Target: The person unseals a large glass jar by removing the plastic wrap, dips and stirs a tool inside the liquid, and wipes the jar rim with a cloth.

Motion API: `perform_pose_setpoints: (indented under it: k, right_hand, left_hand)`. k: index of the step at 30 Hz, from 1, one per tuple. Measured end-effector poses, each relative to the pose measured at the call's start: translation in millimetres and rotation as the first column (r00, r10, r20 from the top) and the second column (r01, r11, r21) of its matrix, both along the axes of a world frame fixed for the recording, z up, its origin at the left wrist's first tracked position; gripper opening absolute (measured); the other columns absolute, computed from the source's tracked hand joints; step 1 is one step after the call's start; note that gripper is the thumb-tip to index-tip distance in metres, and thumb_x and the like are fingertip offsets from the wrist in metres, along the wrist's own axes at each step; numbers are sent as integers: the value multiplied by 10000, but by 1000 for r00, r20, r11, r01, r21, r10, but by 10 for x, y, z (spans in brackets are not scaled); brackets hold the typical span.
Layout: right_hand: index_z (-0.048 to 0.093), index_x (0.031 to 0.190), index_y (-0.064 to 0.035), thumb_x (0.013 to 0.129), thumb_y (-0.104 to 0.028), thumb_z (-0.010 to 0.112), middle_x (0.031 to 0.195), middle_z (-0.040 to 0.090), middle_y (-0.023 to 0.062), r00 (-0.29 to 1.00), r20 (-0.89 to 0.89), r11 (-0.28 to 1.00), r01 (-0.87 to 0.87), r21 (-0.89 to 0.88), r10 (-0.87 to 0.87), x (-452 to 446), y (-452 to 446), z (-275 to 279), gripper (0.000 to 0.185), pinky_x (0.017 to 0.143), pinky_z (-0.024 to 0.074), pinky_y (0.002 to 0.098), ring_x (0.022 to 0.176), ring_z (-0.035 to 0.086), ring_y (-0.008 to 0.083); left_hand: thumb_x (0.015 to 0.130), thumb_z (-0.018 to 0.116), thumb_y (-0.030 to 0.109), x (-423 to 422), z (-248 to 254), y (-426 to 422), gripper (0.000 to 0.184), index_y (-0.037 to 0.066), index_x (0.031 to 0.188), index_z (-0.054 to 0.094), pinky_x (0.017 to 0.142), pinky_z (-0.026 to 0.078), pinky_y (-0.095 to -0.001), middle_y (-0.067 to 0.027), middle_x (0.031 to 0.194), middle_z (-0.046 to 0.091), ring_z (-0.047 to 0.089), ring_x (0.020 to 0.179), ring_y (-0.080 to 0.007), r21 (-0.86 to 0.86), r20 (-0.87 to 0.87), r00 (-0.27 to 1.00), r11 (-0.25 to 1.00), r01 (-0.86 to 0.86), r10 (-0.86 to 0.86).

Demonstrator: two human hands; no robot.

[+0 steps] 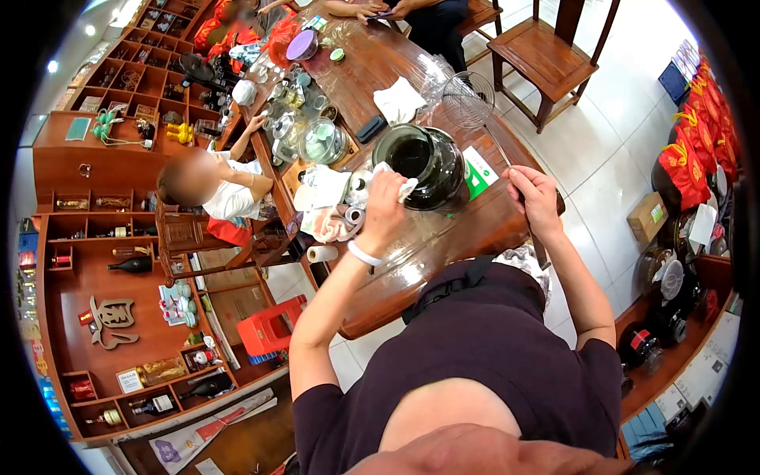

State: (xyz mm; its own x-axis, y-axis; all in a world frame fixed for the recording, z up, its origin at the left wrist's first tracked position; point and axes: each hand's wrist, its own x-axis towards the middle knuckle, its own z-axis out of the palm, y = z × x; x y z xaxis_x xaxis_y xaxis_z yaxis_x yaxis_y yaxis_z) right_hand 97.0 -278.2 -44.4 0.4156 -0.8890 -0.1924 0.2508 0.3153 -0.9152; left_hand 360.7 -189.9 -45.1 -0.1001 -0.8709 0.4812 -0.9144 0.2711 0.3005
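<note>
My left hand [385,207], with a white band on its wrist, is closed on a crumpled white cloth [408,188] at the near left side of a large dark glass jar [443,178]. The jar stands on the wooden table with its wide round mouth showing; what is inside looks dark and cannot be made out. In my right hand [534,194] is the thin handle of a wire skimmer [469,100]. Its round wire head is up beyond the jar, near the table's far edge. A green and white card [480,172] lies just right of the jar.
Left of the jar are a clear glass bowl [323,141], folded cloths [326,188] and a black case [370,129]. A seated person [237,186] is at the left edge. Wooden chair [546,59] and red stool [269,326] stand near the table [372,297].
</note>
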Motion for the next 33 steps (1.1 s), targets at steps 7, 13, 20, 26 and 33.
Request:
perform_pose_setpoints:
  k: [7, 13, 20, 26, 33]
  right_hand:
    - [581, 820, 20, 845, -151, 484, 537, 459, -19, 1000, 14, 1000, 17, -26, -16, 16, -84, -20, 198, 362, 255, 169, 404, 366, 29]
    - [584, 820, 17, 843, -153, 487, 538, 462, -20, 999, 30, 999, -34, -9, 34, 98, -115, 17, 197, 363, 258, 169, 404, 370, 29]
    - [585, 818, 13, 843, -161, 491, 535, 457, -24, 1000, 14, 1000, -23, 22, 23, 42, -109, -46, 199, 364, 257, 169, 402, 359, 30]
    - [588, 820, 15, 840, -163, 499, 540, 461, -21, 1000, 23, 999, -3, 38, 3, -22, -132, -77, 200, 364, 260, 168, 404, 361, 29]
    - [588, 828, 16, 845, -155, 495, 548, 465, -15, 998, 39, 999, -53, 8, 53, 65, -56, -54, 195, 361, 262, 165, 409, 371, 30]
  left_hand:
    - [678, 481, -54, -656, -61, -230, 319, -63, 997, 494, 863, 381, -419, -188, 978, 532, 491, 928, -358, -98, 84, 960, 961, -257, 266]
    - [764, 428, -2, -886, -88, -616, 339, -124, 1080, 439, 984, 292, -411, -278, 1194, 414, 395, 1138, -367, -168, 179, 922, 934, -316, 344]
    - [734, 423, -41, -787, -100, -158, 393, -106, 1121, 443, 1025, 227, -404, -248, 1257, 374, 337, 1207, -330, -61, 306, 928, 977, -202, 211]
    - [808, 446, -10, -101, -158, 471, 330, -26, 1135, 487, 990, 312, -359, -150, 1282, 389, 379, 1185, -272, 11, -282, 905, 944, -329, 318]
    - [902, 336, 227, 75, 125, 655, 443, 37, 1295, 261, 1039, 132, -508, -128, 1361, 260, 215, 1262, -315, -57, -556, -831, 998, 38, 0]
